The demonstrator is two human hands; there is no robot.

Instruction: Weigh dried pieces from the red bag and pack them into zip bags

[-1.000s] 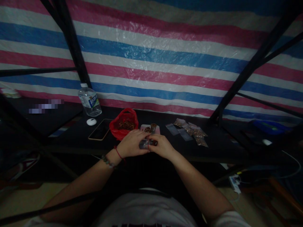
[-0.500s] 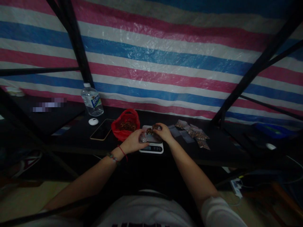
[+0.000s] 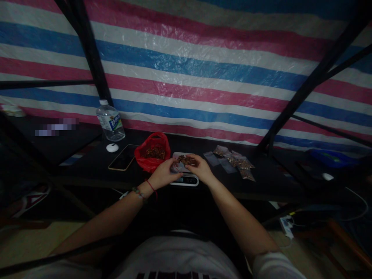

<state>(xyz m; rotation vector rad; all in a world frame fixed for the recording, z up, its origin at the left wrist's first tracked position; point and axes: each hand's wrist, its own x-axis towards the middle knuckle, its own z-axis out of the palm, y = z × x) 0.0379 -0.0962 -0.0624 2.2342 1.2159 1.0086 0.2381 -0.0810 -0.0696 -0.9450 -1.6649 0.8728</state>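
A small white digital scale (image 3: pixel 186 179) sits at the front of the dark table with a little heap of brown dried bits (image 3: pixel 186 159) on its pan. My left hand (image 3: pixel 164 173) pinches a small clear plastic bag (image 3: pixel 175 167) at the pan's left edge. My right hand (image 3: pixel 198 168) hovers over the pan, fingers closed near the brown bits; what they hold is too small to name. A red plastic bag (image 3: pixel 153 151) full of the same brown bits lies open just left of the scale.
Several small filled clear bags (image 3: pixel 238 162) lie right of the scale. A phone (image 3: pixel 123 157), a small white round object (image 3: pixel 112 147) and a water bottle (image 3: pixel 109 121) stand to the left. Black frame bars (image 3: pixel 93 58) cross before a striped tarp (image 3: pixel 203 69).
My hands, joined on a small bag near the table's front edge a second ago, went forward to the scale. My right hand has since drawn back slightly over the brown bits.
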